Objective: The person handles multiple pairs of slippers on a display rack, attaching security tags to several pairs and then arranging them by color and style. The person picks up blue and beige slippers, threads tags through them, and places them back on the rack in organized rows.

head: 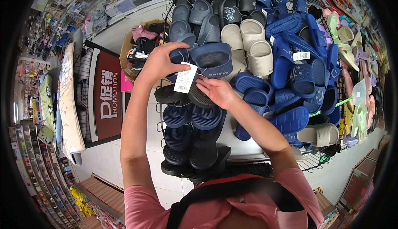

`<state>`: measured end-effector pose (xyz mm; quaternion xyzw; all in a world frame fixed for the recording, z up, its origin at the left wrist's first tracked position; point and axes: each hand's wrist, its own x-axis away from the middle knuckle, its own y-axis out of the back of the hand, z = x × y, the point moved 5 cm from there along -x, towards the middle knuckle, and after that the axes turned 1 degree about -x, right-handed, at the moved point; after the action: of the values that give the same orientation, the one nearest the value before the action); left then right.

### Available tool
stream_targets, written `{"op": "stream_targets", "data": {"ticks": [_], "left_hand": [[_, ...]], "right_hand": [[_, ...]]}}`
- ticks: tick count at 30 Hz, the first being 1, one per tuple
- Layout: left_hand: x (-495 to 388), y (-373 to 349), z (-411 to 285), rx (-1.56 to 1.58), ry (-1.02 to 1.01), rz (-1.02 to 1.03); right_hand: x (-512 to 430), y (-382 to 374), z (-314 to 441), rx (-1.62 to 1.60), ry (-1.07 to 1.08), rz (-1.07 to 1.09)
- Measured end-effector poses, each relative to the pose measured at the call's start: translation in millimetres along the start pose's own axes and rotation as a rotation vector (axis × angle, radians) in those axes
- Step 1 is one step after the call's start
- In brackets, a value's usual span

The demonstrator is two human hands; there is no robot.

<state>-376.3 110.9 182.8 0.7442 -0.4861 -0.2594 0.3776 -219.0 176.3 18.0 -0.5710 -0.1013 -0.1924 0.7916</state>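
My left hand [166,59] is closed on a dark navy slide sandal [179,56], its thumb by the top of a white paper tag [185,77] with print and a barcode. Beside that sandal is its navy mate [211,60], lettered on the strap. Under the mate, my right hand [216,90] has its palm turned up and its fingers at the sandal's lower edge; whether it grips is unclear. Just below lie black slides [169,94], and further down, rows of navy slides [207,117] and black slides [203,154].
Grey slides [209,30], beige slides [260,56] and blue slides [287,115] fill the wire-edged display. A cardboard box [127,50] of footwear and a promotion sign [107,95] stand to the left. Pastel slides [360,117] hang at the right.
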Motion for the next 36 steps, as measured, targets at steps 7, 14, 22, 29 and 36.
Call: {"op": "stream_targets", "data": {"ticks": [7,14,22,29,36], "left_hand": [[-21,-15,-16,-0.163,-0.173,0.089],[-15,-17,20,-0.149,-0.062,0.168],[-21,-23,35,0.012,-0.050,0.278],[-16,-31,29,-0.014,-0.094,0.370],[-18,-30,18,-0.057,-0.090,0.384]], "right_hand": [[3,2,3,0.063,-0.123,0.054],[9,46,81,1.071,0.061,-0.134],[-52,49,106,1.542,0.401,0.009],[-43,102,70,2.202,-0.062,0.033],[-91,184,73,1.510,0.156,-0.393]]}}
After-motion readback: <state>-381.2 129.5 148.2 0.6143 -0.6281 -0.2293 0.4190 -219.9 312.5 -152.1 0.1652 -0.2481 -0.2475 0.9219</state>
